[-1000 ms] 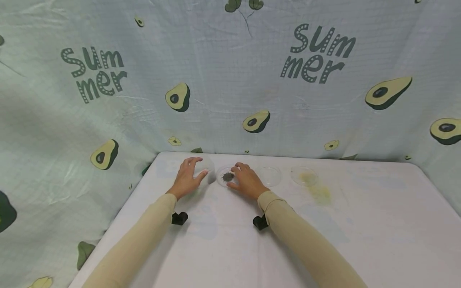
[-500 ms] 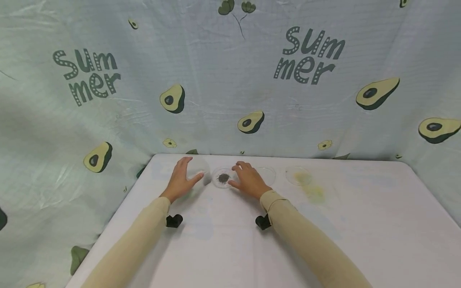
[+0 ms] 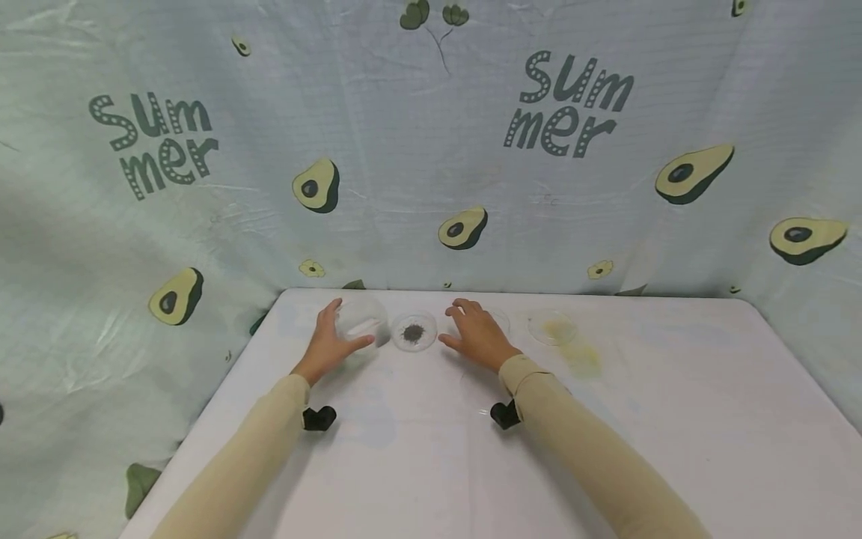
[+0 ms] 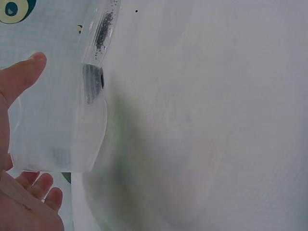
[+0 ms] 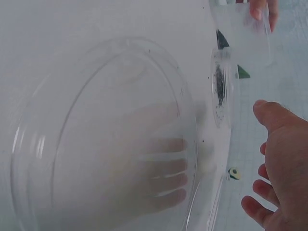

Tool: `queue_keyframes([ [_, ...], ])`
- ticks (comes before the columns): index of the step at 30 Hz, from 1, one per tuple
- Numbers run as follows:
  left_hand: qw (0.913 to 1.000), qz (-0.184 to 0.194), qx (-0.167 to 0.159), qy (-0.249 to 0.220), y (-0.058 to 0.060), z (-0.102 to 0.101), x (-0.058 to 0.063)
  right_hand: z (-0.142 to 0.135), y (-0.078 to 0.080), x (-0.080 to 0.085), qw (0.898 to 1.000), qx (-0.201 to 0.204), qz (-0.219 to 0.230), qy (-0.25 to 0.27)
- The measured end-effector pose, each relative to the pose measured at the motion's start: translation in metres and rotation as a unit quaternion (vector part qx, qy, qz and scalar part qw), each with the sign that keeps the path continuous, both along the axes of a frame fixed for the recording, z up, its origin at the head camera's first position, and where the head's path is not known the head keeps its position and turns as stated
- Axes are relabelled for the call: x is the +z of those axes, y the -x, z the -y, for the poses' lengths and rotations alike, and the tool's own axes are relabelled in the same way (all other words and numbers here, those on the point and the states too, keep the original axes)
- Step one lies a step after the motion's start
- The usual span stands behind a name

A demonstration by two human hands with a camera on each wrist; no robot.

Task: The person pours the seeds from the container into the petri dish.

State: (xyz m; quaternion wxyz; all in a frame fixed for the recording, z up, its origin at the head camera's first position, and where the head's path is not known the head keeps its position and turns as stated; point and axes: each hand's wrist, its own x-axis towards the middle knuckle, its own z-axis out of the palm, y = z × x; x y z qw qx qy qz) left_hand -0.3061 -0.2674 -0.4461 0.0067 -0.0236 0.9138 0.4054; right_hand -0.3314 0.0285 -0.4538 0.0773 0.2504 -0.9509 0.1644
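My left hand (image 3: 325,348) stands with thumb and fingers spread beside a clear plastic container (image 3: 362,320), whose lower right side shows a dark patch. In the left wrist view the container (image 4: 57,125) sits between the thumb and the other fingers, some of them behind it. To its right lies a shallow clear round dish (image 3: 399,335) with a small heap of dark granules (image 3: 414,334). My right hand (image 3: 481,337) hovers just right of that dish, fingers loosely bent and holding nothing. A large clear round dish (image 5: 115,91) appears close to the camera in the right wrist view.
Another clear dish (image 3: 500,320) is partly covered by the right hand. Farther right a clear dish (image 3: 539,328) lies near a yellow-green stain (image 3: 582,358) on the white table (image 3: 431,464). A printed cloth (image 3: 377,112) hangs behind the table's far edge.
My right hand has drawn away to the right from the dish of granules, which now shows whole. The left hand has shifted left and a little nearer. The head view has turned slightly.
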Motion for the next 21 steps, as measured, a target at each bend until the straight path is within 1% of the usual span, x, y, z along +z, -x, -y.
queue_keyframes([
  [5,0.9999,0.008,0.006,-0.013,0.003,-0.001,-0.004,-0.01,0.0,0.0,1.0,-0.008,-0.001,0.0],
  [10,0.9995,0.01,0.005,-0.028,0.004,-0.001,-0.008,-0.018,0.001,-0.001,1.0,-0.018,0.002,-0.005],
  [15,0.9988,0.01,0.008,-0.048,0.003,-0.003,-0.008,-0.027,0.001,-0.002,1.0,-0.026,0.004,-0.004],
  [21,0.9978,0.011,0.018,-0.064,0.004,-0.005,-0.01,-0.037,-0.001,0.001,0.999,-0.036,0.018,-0.004],
])
